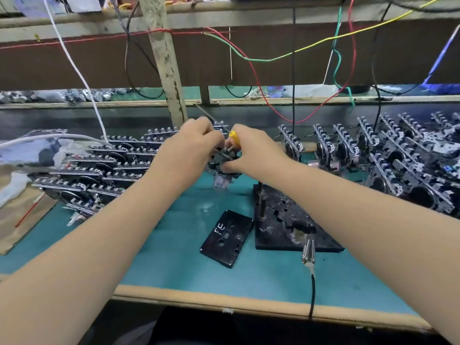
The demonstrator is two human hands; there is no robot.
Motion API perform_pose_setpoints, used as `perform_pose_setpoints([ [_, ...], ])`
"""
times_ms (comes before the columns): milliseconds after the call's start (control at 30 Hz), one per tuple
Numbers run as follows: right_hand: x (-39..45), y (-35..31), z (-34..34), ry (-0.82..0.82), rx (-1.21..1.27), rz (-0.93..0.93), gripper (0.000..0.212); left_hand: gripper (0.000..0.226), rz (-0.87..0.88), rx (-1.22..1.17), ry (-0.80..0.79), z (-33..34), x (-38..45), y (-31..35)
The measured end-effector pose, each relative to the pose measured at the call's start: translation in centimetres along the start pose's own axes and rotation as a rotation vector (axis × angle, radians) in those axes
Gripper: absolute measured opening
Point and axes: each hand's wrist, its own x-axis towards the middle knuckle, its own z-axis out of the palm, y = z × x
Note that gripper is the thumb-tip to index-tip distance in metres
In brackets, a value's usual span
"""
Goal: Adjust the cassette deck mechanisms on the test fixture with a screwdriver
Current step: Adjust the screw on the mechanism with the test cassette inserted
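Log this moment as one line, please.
left hand holds mechanism | right hand grips screwdriver | cassette on table

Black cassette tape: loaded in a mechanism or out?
Out. The cassette tape lies flat on the green mat, left of the black test fixture, untouched by either hand.

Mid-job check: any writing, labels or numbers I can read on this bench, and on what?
"FE": handwritten in white on the black cassette lying flat on the green mat, left of the black test fixture.
Nothing else is readable: the mechanism between the left hand and the right hand, and the stacked decks, show no legible marks.
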Motion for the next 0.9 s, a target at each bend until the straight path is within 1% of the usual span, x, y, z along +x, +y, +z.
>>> perform_pose_setpoints([
  [100,-0.5,0.7,-0.7,0.145,0.091,-0.028,0.039,0.019,0.099,-0.077,0.159,-1.8,-0.1,0.9],
  [167,-1.6,1.1,-2.8,0.164,0.191,-0.035,0.046,0.019,0.153,-0.131,0.258,-2.8,-0.1,1.6],
  [200,-2.2,1.3,-4.0,0.118,0.227,-0.012,0.054,0.018,0.186,-0.152,0.305,-3.2,-0.2,2.1],
  [300,-3.9,2.2,-7.1,-0.153,0.294,0.124,0.08,0.017,0.312,-0.183,0.465,-3.7,-0.1,4.2],
  [333,-4.3,2.7,-7.8,-0.217,0.283,0.147,0.09,0.017,0.346,-0.197,0.513,-3.5,-0.1,5.1],
  [367,-4.6,3.2,-8.3,-0.257,0.267,0.152,0.096,0.018,0.37,-0.219,0.546,-3.2,-0.2,5.9],
  [433,-5.2,3.9,-8.8,-0.307,0.218,0.149,0.095,0.021,0.404,-0.27,0.554,-2.3,-0.4,6.9],
  [467,-5.6,4.3,-8.9,-0.311,0.164,0.13,0.088,0.027,0.415,-0.306,0.512,-1.8,-0.5,6.9],
  [500,-5.9,4.8,-9.0,-0.297,0.082,0.106,0.076,0.038,0.405,-0.354,0.429,-1.3,-0.6,6.7],
  [533,-6.2,5.4,-8.9,-0.267,-0.019,0.095,0.064,0.053,0.359,-0.41,0.309,-0.8,-0.8,6.3],
  [567,-6.6,5.9,-8.8,-0.241,-0.114,0.095,0.059,0.071,0.279,-0.475,0.155,-0.3,-1.0,5.8],
  [600,-6.9,6.3,-8.4,-0.233,-0.189,0.096,0.058,0.088,0.191,-0.549,-0.012,0.1,-1.1,5.3],
  [633,-7.1,6.8,-7.9,-0.248,-0.242,0.092,0.059,0.1,0.12,-0.603,-0.16,0.6,-1.2,5.0],
  [667,-7.3,7.1,-7.4,-0.273,-0.282,0.086,0.06,0.105,0.078,-0.62,-0.271,1.1,-1.2,4.8],
  [700,-7.4,7.5,-6.9,-0.298,-0.313,0.082,0.061,0.104,0.054,-0.612,-0.342,1.7,-1.2,4.7],
  [733,-7.5,7.8,-6.4,-0.31,-0.336,0.076,0.062,0.1,0.034,-0.602,-0.378,2.2,-1.2,4.6],
  [800,-7.7,8.5,-5.6,-0.298,-0.352,0.073,0.063,0.094,-0.008,-0.634,-0.395,2.8,-1.1,4.8],
  [900,-7.9,8.9,-5.4,-0.247,-0.322,0.055,0.064,0.099,-0.037,-0.709,-0.438,3.2,-0.7,5.0],
])
